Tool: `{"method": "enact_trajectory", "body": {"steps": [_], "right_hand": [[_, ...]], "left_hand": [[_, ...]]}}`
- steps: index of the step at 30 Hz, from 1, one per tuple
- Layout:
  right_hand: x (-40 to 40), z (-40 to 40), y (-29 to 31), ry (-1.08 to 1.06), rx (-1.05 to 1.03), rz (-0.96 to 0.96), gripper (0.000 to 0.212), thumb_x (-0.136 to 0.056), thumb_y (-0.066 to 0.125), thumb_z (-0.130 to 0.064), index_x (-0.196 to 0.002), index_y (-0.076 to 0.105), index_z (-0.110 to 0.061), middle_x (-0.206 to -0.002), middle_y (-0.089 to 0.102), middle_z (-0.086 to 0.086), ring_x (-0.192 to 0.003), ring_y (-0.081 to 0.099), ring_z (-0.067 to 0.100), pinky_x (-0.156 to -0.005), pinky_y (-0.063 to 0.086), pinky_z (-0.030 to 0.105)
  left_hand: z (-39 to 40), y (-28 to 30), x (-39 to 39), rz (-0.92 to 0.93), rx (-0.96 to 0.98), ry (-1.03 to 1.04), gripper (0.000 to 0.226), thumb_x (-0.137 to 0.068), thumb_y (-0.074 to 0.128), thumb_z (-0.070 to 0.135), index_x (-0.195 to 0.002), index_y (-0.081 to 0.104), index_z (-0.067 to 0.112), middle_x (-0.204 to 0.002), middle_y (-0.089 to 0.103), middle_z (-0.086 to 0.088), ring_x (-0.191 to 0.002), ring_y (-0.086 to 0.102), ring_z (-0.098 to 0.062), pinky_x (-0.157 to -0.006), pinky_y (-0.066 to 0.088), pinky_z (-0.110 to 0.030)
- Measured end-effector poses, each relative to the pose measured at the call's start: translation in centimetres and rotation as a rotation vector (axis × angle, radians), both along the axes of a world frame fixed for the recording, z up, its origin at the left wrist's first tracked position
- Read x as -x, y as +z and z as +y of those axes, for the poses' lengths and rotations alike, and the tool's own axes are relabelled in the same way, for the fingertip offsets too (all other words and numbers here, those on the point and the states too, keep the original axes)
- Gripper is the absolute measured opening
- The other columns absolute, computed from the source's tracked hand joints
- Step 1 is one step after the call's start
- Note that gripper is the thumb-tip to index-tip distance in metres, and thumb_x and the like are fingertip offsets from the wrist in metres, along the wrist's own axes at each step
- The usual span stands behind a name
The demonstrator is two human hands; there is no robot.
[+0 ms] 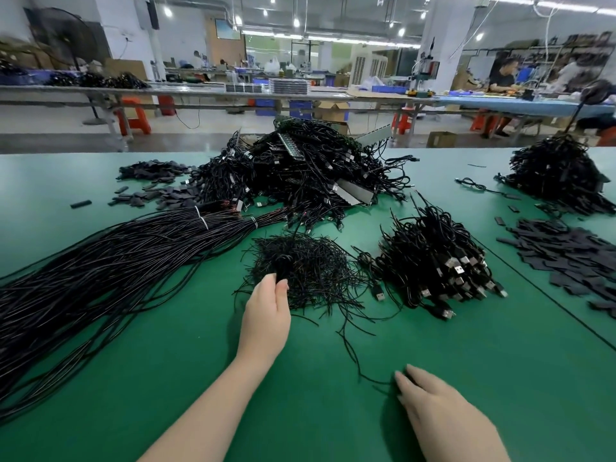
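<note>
My left hand point(266, 315) reaches forward and pinches a small coiled black cable point(283, 265) at the near edge of a loose heap of thin black ties point(310, 265). My right hand point(430, 398) lies low on the green mat point(300, 411), fingers straight, its fingertips touching the end of a single black wire point(350, 348) that trails back to the heap. A stack of coiled USB cables point(436, 258) with silver plugs sits just right of the heap.
Long bundled black cables point(100, 271) fan across the left. A big tangled cable pile point(310, 168) rises at the centre back, another pile point(560, 175) at far right. Flat black pieces point(573, 255) lie scattered on the right and back left point(156, 191). Workbenches and people are beyond.
</note>
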State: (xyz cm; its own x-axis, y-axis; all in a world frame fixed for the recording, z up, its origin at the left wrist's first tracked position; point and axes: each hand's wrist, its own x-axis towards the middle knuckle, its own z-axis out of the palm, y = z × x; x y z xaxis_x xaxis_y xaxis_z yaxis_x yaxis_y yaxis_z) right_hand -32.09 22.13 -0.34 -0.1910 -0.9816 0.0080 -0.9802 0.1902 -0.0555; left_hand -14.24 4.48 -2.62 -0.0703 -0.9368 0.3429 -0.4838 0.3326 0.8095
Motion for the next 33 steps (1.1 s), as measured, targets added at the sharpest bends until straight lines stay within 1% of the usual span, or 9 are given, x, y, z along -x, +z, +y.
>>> {"method": "enact_trajectory", "body": {"steps": [2,6,10,14,17,21,24,28,33], "right_hand": [[-0.2,-1.9,-0.5,0.011,-0.023,0.017,0.045,-0.102,0.035,-0.017,-0.145,0.037,-0.029,-0.147,0.038,-0.007,-0.134,0.039,0.013,-0.098,0.041,0.022],[0.2,-8.0,-0.3,-0.002,0.005,0.059,0.035,-0.088,0.05,0.0,-0.115,0.058,-0.021,-0.11,0.054,-0.003,-0.102,0.055,0.017,-0.071,0.043,0.025],[-0.1,-12.9,0.0,0.02,0.093,-0.045,0.02,-0.099,0.048,-0.018,-0.108,0.066,-0.017,-0.108,0.059,0.002,-0.099,0.057,0.022,-0.074,0.048,0.032],[-0.1,-14.3,0.0,0.022,0.132,-0.142,0.025,-0.097,0.054,-0.039,-0.109,0.07,-0.025,-0.109,0.063,-0.002,-0.102,0.058,0.02,-0.075,0.049,0.03],[0.1,-14.4,0.1,0.023,0.15,-0.162,0.026,-0.095,0.056,-0.04,-0.118,0.066,-0.033,-0.113,0.061,-0.004,-0.107,0.057,0.018,-0.076,0.048,0.029],[0.6,-15.1,0.9,0.077,0.141,-0.058,0.021,-0.095,0.057,-0.037,-0.11,0.071,-0.032,-0.109,0.06,-0.007,-0.103,0.057,0.015,-0.071,0.05,0.027],[0.9,-15.7,1.4,0.11,0.104,-0.022,0.021,-0.095,0.058,-0.037,-0.109,0.071,-0.027,-0.11,0.062,-0.004,-0.103,0.058,0.017,-0.075,0.051,0.029],[1.0,-16.0,1.8,0.168,0.074,0.098,0.023,-0.099,0.052,-0.035,-0.106,0.066,-0.019,-0.105,0.065,0.001,-0.096,0.062,0.023,-0.073,0.052,0.033],[2.0,-15.8,4.4,0.183,0.055,-0.048,0.015,-0.099,0.053,-0.027,-0.105,0.066,-0.022,-0.106,0.068,-0.003,-0.096,0.061,0.017,-0.081,0.053,0.033]], "left_hand": [[0.0,-0.1,-0.1,0.017,-0.01,0.008,0.032,-0.104,0.031,0.033,-0.078,0.038,0.015,-0.072,0.046,0.002,-0.064,0.04,-0.011,-0.057,0.031,-0.028],[0.0,0.0,-0.1,0.031,-0.012,0.022,0.02,-0.105,0.032,0.033,-0.1,0.045,0.019,-0.084,0.047,0.014,-0.077,0.043,0.004,-0.07,0.032,-0.025],[0.0,-0.3,-0.2,0.051,-0.009,0.024,0.028,-0.104,0.032,0.032,-0.084,0.041,0.015,-0.076,0.046,0.011,-0.073,0.047,-0.002,-0.063,0.034,-0.023],[-0.4,-0.2,-0.5,0.092,-0.067,0.033,0.022,-0.104,0.032,0.033,-0.096,0.05,0.022,-0.086,0.056,0.008,-0.087,0.055,-0.013,-0.072,0.04,-0.026],[-0.6,-0.2,-0.5,0.087,-0.079,0.042,0.02,-0.105,0.032,0.032,-0.097,0.05,0.028,-0.084,0.055,0.01,-0.084,0.053,-0.014,-0.074,0.041,-0.031],[-0.7,-0.2,-0.4,0.089,-0.079,0.033,0.025,-0.105,0.032,0.033,-0.094,0.054,0.025,-0.085,0.058,0.01,-0.084,0.056,-0.011,-0.076,0.046,-0.032],[-0.7,0.1,-0.5,0.129,-0.076,0.034,0.029,-0.104,0.033,0.031,-0.083,0.051,0.026,-0.074,0.057,0.005,-0.065,0.051,-0.001,-0.064,0.043,-0.027],[-1.2,2.2,-1.0,0.244,-0.136,0.041,0.032,-0.105,0.034,0.028,-0.08,0.053,0.018,-0.074,0.059,0.002,-0.063,0.053,0.006,-0.064,0.04,-0.013],[-1.9,7.7,-2.0,0.661,-0.319,-0.189,0.028,-0.105,0.037,0.025,-0.088,0.055,0.013,-0.067,0.052,0.009,-0.063,0.05,-0.007,-0.073,0.048,-0.026]]}}
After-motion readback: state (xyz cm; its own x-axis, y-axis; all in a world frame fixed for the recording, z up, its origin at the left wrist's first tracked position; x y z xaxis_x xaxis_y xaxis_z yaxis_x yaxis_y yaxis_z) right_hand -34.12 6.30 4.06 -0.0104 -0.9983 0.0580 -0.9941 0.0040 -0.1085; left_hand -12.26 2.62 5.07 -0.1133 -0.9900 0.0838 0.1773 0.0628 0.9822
